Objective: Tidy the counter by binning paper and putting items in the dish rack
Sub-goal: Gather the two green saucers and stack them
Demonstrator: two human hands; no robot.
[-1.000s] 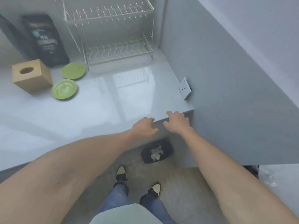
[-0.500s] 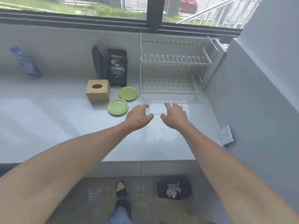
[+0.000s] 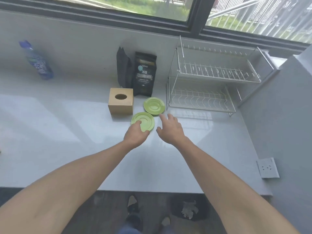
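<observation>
Two green saucers lie on the white counter (image 3: 67, 132). The near saucer (image 3: 146, 120) has my left hand (image 3: 135, 135) over its front edge, fingers curled on the rim. The far saucer (image 3: 154, 105) lies just beyond, with my right hand (image 3: 170, 129) open beside it, fingertips close to its edge. A two-tier wire dish rack (image 3: 202, 85) stands empty at the back right. On the floor below the counter a dark bin (image 3: 189, 211) holds crumpled paper (image 3: 189, 211).
A wooden tissue box (image 3: 120, 103) stands left of the saucers, two dark pouches (image 3: 145, 73) behind it. A blue bottle (image 3: 38, 61) stands at the far left. A grey wall with a socket (image 3: 268, 168) bounds the right side.
Both hands moved from the counter's front edge forward to the saucers. The left hand now rests on the near saucer. The view lifted from the floor to the counter.
</observation>
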